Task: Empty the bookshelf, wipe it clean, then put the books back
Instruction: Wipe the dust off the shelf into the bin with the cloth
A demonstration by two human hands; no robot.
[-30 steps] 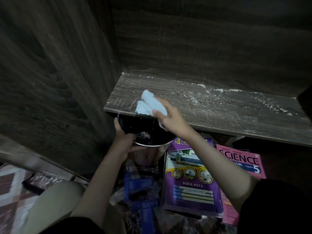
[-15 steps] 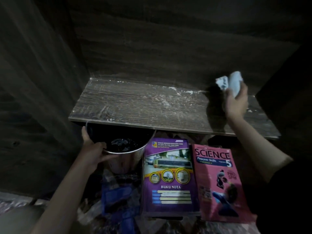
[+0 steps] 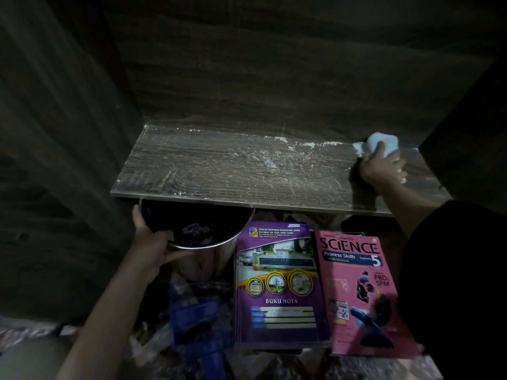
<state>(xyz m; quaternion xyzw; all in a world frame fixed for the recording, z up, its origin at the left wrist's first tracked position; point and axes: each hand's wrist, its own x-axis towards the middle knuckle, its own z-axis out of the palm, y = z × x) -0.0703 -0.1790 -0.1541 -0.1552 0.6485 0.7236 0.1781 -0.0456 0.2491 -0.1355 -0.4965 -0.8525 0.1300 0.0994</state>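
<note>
Wooden shelf (image 3: 219, 165), right end: right hand (image 3: 380, 167) grips cloth (image 3: 382, 142). Left hand (image 3: 153, 244) clasps bin (image 3: 203, 259) below left edge; sweeping short risks dust missing it.

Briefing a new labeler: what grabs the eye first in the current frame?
The bright books below the shelf stand out first: a pink science book at lower right, a purple notebook beside it on its left. Then the pale blue cloth gripped by the right hand at the shelf's far right corner, with white dust streaked across its top. The left hand holds a metal bin under the shelf's front left edge.
</note>
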